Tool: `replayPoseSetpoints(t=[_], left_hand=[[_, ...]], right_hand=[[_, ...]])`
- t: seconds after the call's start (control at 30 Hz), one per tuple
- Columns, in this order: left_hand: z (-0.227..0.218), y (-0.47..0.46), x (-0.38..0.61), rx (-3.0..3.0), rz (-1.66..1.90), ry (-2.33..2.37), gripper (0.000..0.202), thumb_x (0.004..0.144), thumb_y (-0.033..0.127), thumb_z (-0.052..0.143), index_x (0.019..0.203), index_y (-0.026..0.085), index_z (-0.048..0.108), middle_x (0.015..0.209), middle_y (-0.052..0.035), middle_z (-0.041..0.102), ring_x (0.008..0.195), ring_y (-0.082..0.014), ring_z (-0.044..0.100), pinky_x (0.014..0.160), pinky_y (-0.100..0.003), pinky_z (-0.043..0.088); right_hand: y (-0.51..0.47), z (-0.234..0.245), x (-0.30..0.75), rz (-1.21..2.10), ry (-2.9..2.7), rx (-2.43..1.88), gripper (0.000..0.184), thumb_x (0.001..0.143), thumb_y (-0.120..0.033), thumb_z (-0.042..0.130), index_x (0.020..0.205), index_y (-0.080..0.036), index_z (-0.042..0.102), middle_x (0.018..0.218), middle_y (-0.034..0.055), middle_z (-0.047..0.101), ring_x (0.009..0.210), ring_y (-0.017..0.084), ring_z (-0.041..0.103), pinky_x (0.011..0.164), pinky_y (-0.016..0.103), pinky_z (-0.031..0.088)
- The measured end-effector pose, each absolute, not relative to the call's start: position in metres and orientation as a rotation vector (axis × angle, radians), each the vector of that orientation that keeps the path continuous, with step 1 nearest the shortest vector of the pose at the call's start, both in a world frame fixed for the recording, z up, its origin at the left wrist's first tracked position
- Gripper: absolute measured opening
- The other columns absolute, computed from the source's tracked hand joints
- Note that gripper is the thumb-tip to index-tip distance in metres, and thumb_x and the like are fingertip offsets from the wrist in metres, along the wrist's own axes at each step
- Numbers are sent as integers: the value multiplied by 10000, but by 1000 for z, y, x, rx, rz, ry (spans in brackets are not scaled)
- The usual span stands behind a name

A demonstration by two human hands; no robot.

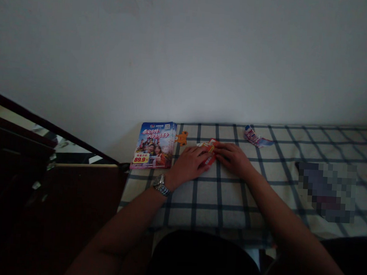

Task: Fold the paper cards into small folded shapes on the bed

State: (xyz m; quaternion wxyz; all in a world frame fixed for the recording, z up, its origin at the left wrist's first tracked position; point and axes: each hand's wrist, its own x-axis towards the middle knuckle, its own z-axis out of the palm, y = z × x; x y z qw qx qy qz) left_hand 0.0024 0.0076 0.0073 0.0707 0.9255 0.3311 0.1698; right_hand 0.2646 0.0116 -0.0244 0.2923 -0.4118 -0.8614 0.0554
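Note:
A small red and white folded paper [209, 152] lies on the checked cloth [217, 196] near the wall. My left hand [188, 164], with a metal watch on its wrist, presses flat on the paper's left side with fingers stretched out. My right hand [233, 157] rests on the paper's right side, its fingers bent and pinching the paper's edge. Both hands touch the paper and nearly meet over it.
A stack of blue printed leaflets [154, 145] lies at the cloth's left edge, with a small orange folded figure [182, 138] beside it. A crumpled red and blue paper strip [255, 137] lies by the wall. A dark wooden headboard [60, 196] stands left. A blurred dark patch [326, 190] lies at the right.

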Motion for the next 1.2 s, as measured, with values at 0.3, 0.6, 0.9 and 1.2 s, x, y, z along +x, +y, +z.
replayPoseSetpoints(t=[0.3, 0.6, 0.9, 1.2], left_hand=[[3, 13, 0, 2654, 609, 1148, 454, 987, 331, 657, 1425, 243, 577, 1459, -101, 550, 1321, -307, 547, 1148, -528, 449], [2, 19, -3, 2646, 626, 1079, 389, 993, 249, 641, 1380, 241, 599, 1409, -79, 598, 1291, -273, 575, 1128, -490, 479], [3, 20, -2, 2654, 646, 1058, 329, 992, 241, 641, 1321, 226, 639, 1364, -71, 632, 1250, -267, 602, 1102, -485, 504], [4, 21, -3, 2653, 663, 1040, 286, 1006, 231, 614, 1289, 226, 658, 1351, -58, 643, 1234, -254, 606, 1101, -479, 503]], right_hand=[[7, -16, 259, 176, -2288, -1062, 196, 1005, -265, 627, 1130, -266, 777, 1167, 89, 763, 1091, 282, 681, 964, 500, 571], [8, -15, 260, 231, -2248, -1063, 228, 964, -283, 689, 1184, -275, 746, 1225, 106, 738, 1152, 296, 673, 984, 509, 572], [8, -17, 261, 236, -2278, -1046, 213, 963, -305, 708, 1169, -258, 736, 1252, 108, 732, 1182, 293, 671, 1003, 499, 572], [9, -16, 261, 231, -2293, -1037, 186, 957, -287, 711, 1132, -253, 765, 1230, 117, 737, 1147, 295, 688, 978, 501, 584]])
